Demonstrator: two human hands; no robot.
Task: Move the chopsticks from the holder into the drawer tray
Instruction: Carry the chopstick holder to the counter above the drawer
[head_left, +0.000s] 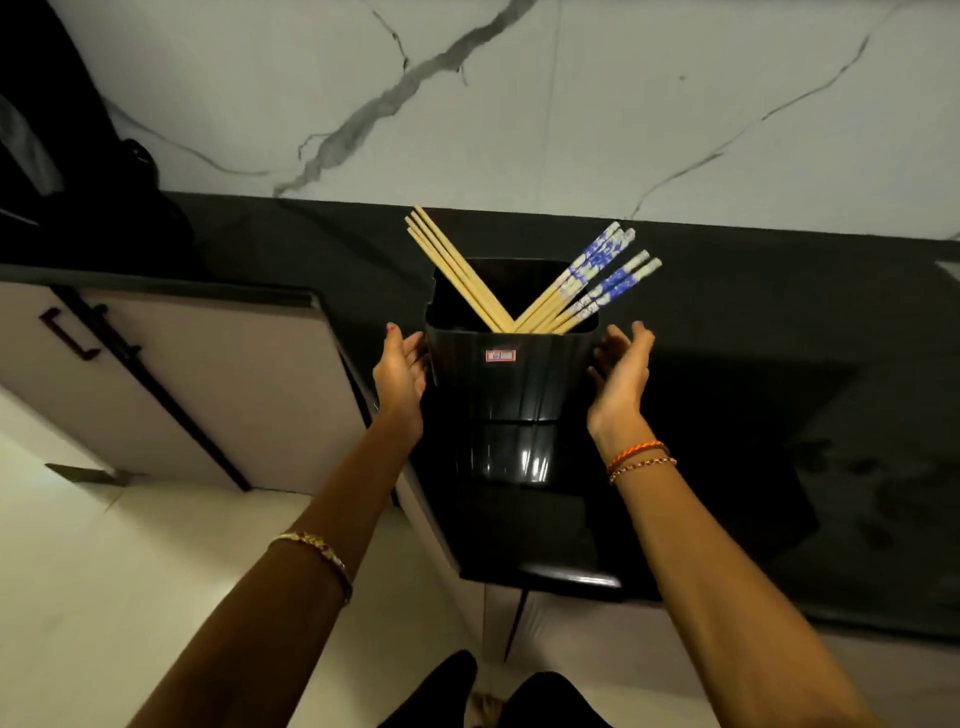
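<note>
A black square holder (511, 379) stands on the glossy black counter (727, 415), with a small red label on its near face. Several plain wooden chopsticks (452, 265) lean out to the left of it. Several chopsticks with blue-and-white patterned tops (597, 275) lean out to the right. My left hand (400, 371) is against the holder's left side, palm inward, fingers apart. My right hand (621, 371) hovers just off the holder's right side, palm inward, fingers spread. Neither hand is on any chopstick. No drawer tray is in view.
A white marble-veined wall (519, 104) rises behind the counter. At left is a pale cabinet front with a dark handle (67, 332). A dark object (78, 156) fills the far left corner. Light floor (104, 571) lies below, with my dark-clothed legs at the bottom edge.
</note>
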